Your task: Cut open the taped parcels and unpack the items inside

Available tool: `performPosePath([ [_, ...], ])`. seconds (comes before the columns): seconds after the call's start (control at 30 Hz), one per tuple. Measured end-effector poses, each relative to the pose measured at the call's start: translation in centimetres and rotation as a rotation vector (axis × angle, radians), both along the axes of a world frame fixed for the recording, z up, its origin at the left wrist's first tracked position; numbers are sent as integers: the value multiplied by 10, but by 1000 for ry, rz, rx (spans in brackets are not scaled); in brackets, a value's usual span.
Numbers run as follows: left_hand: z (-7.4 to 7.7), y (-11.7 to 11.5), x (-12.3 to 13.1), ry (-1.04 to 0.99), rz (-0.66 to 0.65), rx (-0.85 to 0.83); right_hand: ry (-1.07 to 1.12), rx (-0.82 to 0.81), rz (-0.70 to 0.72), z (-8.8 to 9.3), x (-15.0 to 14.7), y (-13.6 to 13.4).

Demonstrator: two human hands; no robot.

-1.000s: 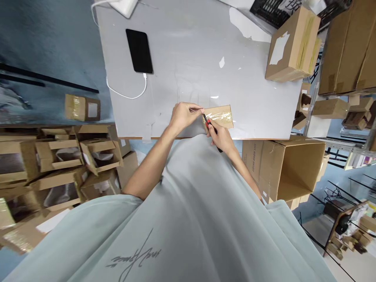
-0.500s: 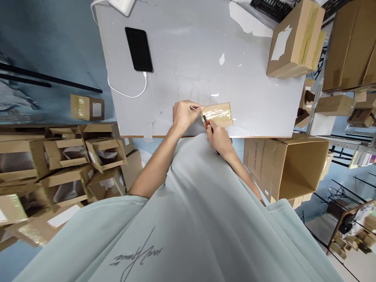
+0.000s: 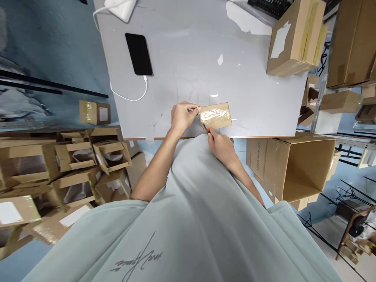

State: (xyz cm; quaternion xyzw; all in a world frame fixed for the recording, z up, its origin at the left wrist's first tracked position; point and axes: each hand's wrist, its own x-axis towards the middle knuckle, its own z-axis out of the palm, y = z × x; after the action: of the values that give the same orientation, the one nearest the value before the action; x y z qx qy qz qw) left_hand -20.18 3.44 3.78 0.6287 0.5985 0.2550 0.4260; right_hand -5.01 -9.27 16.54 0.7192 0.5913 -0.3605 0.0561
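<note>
Small brown box (image 3: 217,117), one, with clear shiny tape across its upper face; placed at the near edge of the pale grey table (image 3: 182,51), just before the person in the light shirt (image 3: 199,203). Left hand (image 3: 182,116), bare: thumb and fingertips pinched on the box's far left corner. Right hand (image 3: 222,147), bare: fingers curled around a cutter (image 3: 208,131), red and dark, most of it covered by the hand, its tip at the box's near left corner; whether the tip touches, I cannot tell from here. Phone (image 3: 139,54), black, face towards me, on the table's left part, white cable (image 3: 135,100) plugged into its near end. White device (image 3: 121,8), at the far left corner. Tall carton (image 3: 279,41), taped, with a white label, at the table's right side. Open carton (image 3: 266,166), large, below the table's right end, mouth turned rightward. Open boxes (image 3: 72,166), several, stacked beyond the person's left arm, some containing whitish wrapping.
</note>
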Motion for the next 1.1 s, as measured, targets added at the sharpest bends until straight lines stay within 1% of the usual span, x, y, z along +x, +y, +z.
performPosePath([
  [0.1, -1, 0, -2, -32, -11, -12, 122, 107, -103, -4, 10, 1],
  [0.23, -5, 2, -5, -67, -24, -51, 295, 147, -164, -27, 14, 12],
  [0.33, -7, 4, -6, -78, -23, -59, 338, 159, -200, -46, 11, 20],
  [0.43, -8, 6, -5, -69, -10, -57, 342, 150, -229, -54, 7, 24],
  [0.53, -6, 6, -3, -49, -6, -61, 324, 122, -226, -51, 5, 22],
  [0.67, -1, 4, -2, -15, -8, -63, 233, 117, -160, -40, 2, 18],
  [0.77, 3, 3, -1, 20, -11, -54, 162, 108, -123, -34, -1, 21],
  [0.93, 7, 4, 1, 34, -28, -53, 109, 49, -84, -25, -9, 30],
  [1.03, 7, 3, 5, 47, -28, -37, 43, -3, -48, -18, -14, 26],
  [1.1, 7, 3, 7, 49, -28, -22, 58, -38, -9, -14, -16, 22],
])
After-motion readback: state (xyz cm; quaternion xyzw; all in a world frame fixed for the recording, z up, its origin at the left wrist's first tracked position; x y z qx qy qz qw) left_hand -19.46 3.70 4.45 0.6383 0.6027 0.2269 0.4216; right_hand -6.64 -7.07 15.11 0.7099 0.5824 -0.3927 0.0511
